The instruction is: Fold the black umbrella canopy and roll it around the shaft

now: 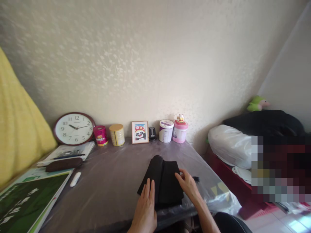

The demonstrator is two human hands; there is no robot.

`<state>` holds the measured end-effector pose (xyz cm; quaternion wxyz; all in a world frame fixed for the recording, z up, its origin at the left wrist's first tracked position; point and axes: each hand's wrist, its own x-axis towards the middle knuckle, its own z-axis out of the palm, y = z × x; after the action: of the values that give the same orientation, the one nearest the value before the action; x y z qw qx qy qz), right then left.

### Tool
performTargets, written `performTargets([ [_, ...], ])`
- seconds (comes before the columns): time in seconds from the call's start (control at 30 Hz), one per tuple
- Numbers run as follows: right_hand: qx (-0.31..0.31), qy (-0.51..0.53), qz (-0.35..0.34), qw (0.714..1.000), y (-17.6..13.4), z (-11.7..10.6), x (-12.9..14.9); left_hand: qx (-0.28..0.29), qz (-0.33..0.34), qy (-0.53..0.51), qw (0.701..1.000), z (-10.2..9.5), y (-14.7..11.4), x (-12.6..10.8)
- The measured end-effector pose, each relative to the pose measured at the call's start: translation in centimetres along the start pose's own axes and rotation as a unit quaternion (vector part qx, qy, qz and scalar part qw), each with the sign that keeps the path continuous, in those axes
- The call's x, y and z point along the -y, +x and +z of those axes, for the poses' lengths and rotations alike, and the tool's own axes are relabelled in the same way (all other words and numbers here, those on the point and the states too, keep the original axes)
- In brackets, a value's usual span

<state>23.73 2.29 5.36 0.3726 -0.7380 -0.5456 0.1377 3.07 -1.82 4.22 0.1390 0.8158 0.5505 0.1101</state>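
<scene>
The left hand [145, 207] lies flat, fingers straight and close together, on the left side of a black folded cloth [167, 181], holding nothing between its fingers; the right hand [189, 186] curls at the cloth's right edge, thumb and fingertips in a narrow shape, though whether they pinch the fabric cannot be told. The cloth lies by the near edge of the table [109, 181], towards its near right corner, with an upright fold down the middle and a short dark strap [196, 179] poking out beyond the right hand. It looks light, soft and limp, not fragile, with layers that would probably slide over one another; the glossy plastic covering beneath may let it slip, so a flat palm on one side and a pinch at the outer edge or corner seem the surest holds. Farther out, along the table's far edge, stand a framed panda picture [140, 132], a purple-and-white tub [166, 132] and a pink-lidded tub [180, 132], with a round clock [74, 128] at the far left corner
</scene>
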Motion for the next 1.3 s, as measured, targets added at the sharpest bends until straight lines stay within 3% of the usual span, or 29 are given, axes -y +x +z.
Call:
performTargets([
  [0.23, -0.017, -0.065, -0.039, 0.997, -0.4, -0.4, 0.8, -0.009, 0.002, -0.016, 1.0, 0.2, 0.0, 0.1],
  [0.4, 0.013, -0.045, -0.021, 0.999, 0.0, -0.2, 1.5, -0.008, 0.0, -0.021, 1.0, 0.3, -0.1, 0.1],
  [0.53, 0.083, 0.078, 0.023, 0.993, 0.5, -0.2, 2.9, -0.017, -0.003, -0.031, 0.999, 0.6, -0.1, 0.3],
  [0.63, 0.146, 0.217, 0.035, 0.965, 1.0, 0.0, 4.9, -0.021, -0.005, -0.032, 0.999, 1.1, 0.0, 0.5],
  [0.8, 0.144, 0.335, 0.044, 0.93, 1.9, 1.9, 7.8, -0.024, -0.009, -0.021, 0.999, 1.2, 0.3, 0.7],
  [0.97, 0.176, 0.382, 0.056, 0.906, 2.2, 5.1, 9.3, 0.015, -0.031, 0.001, 0.999, 0.5, 0.4, 0.7],
  [1.03, 0.182, 0.371, 0.049, 0.909, 2.3, 6.3, 9.4, 0.012, -0.027, -0.002, 1.0, 0.3, 0.4, 0.7],
  [1.13, 0.169, 0.304, 0.025, 0.937, 2.5, 7.7, 9.4, -0.004, -0.013, -0.013, 1.0, 0.0, 0.4, 0.9],
  [1.3, 0.163, 0.152, -0.01, 0.975, 2.8, 8.6, 9.5, 0.004, -0.04, -0.013, 0.999, 0.0, 0.2, 1.3],
])
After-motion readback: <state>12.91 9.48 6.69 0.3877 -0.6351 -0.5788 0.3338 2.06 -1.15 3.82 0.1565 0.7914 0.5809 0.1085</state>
